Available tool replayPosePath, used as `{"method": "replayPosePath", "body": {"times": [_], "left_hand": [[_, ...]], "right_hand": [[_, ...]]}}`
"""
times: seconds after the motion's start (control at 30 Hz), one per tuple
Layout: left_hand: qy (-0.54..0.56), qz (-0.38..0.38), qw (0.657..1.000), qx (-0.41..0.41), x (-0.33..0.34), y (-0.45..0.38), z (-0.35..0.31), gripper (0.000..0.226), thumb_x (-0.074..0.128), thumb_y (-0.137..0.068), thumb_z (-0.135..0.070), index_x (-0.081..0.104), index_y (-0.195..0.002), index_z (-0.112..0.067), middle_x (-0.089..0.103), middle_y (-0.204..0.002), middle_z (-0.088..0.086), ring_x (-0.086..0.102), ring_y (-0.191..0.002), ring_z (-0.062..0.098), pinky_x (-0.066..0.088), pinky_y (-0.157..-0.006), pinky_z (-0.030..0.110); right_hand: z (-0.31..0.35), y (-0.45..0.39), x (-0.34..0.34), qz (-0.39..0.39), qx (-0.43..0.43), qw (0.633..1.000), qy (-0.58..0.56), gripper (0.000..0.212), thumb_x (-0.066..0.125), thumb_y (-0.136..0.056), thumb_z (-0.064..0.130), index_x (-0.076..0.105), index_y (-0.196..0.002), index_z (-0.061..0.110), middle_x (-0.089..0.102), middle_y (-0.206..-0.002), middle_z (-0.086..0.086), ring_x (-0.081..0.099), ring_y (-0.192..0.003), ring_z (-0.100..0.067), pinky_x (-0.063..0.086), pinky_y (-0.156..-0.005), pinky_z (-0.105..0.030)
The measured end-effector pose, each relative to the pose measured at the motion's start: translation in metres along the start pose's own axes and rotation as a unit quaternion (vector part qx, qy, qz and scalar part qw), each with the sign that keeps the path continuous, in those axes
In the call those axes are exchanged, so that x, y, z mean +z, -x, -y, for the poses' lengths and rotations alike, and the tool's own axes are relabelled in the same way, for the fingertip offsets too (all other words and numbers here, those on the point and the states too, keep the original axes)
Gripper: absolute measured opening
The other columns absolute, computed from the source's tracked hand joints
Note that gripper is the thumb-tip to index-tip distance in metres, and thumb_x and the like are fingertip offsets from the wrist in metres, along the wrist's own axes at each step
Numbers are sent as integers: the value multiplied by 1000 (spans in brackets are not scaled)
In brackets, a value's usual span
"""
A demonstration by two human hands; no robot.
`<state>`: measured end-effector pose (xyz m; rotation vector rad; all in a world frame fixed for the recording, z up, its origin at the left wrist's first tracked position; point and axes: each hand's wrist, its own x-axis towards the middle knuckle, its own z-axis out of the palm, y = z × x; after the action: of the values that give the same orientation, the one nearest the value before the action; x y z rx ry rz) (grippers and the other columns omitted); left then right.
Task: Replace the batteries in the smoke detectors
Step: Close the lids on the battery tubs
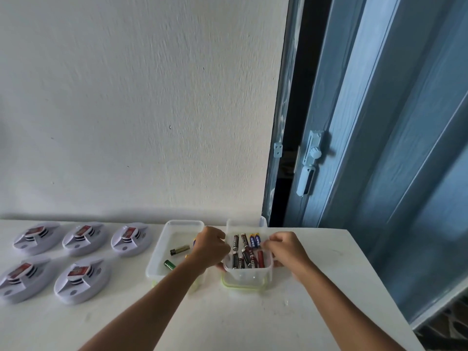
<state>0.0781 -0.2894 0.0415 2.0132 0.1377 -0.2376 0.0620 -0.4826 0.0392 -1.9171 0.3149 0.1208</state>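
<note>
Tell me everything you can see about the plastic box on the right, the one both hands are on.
The right box is a small, clear plastic tub, rounded at the corners, open at the top, upright on the white table near the blue door. Under its base shows a yellow-green rim, seemingly its lid. Inside lie about ten batteries, mostly black and red, two blue and yellow. The left hand holds its left rim, the right hand its right rim. A second clear box stands to its left.
</note>
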Motion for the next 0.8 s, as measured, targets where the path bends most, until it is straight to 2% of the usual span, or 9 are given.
{"method": "replayPosePath", "body": {"times": [0.1,0.17,0.3,0.4,0.47,0.53,0.6,0.7,0.8], "left_hand": [[25,-3,1000,-1,-5,0,-9,34,59,-75,11,66,-109,8,69,-99,22,72,-65,35,58,-47,40],[32,5,999,11,-5,0,-13,35,60,-77,11,65,-112,9,69,-96,21,71,-65,32,58,-48,39],[85,18,996,36,3,4,-23,20,65,-87,1,61,-107,-1,66,-88,17,65,-67,23,58,-49,36],[102,30,994,35,13,3,-22,12,57,-96,-11,64,-96,-1,66,-84,14,63,-66,21,56,-49,33],[19,12,999,42,26,-2,-13,12,57,-93,-9,64,-85,-5,66,-75,10,57,-57,18,52,-48,29],[-115,2,990,79,45,-7,-6,11,59,-86,-12,68,-81,-8,69,-75,10,57,-58,19,47,-55,27],[-231,16,968,95,66,-6,-3,19,63,-85,-28,69,-89,-10,71,-91,11,63,-79,25,42,-64,27],[-380,31,919,104,87,-6,-1,50,58,-86,-55,61,-109,-10,66,-109,13,62,-100,34,45,-74,33],[-432,44,895,102,96,-8,-10,43,55,-89,-41,56,-115,-7,63,-119,16,61,-107,36,46,-80,34]], "right_hand": [[7,-1,-10,53,34,992,-105,6,67,-86,11,62,-87,7,71,-87,-13,70,-74,-26,53,-54,-29],[8,-2,-17,81,50,985,-145,9,65,-86,6,62,-95,4,71,-88,-17,69,-73,-30,54,-57,-33],[6,-4,-29,19,38,987,-153,6,58,-86,1,64,-85,4,68,-85,-17,68,-73,-31,52,-53,-32],[2,-7,-40,-29,21,990,-134,8,58,-85,1,65,-82,3,67,-81,-15,67,-72,-30,52,-52,-31],[-2,-8,-49,-49,5,994,-100,7,61,-82,3,67,-78,3,65,-77,-14,65,-72,-27,54,-57,-33],[-6,-9,-60,-75,-6,994,-75,6,64,-78,5,68,-73,2,63,-73,-14,62,-73,-27,53,-64,-39],[-9,-7,-69,-92,-2,993,-76,7,64,-78,3,67,-76,-3,60,-73,-14,60,-71,-25,53,-62,-38],[-9,-5,-79,-100,6,991,-91,6,62,-81,1,65,-78,-3,62,-73,-13,62,-69,-23,54,-56,-33],[-11,-8,-89,-120,6,989,-87,9,64,-77,2,65,-80,-6,60,-74,-15,59,-70,-25,53,-64,-38]]}}
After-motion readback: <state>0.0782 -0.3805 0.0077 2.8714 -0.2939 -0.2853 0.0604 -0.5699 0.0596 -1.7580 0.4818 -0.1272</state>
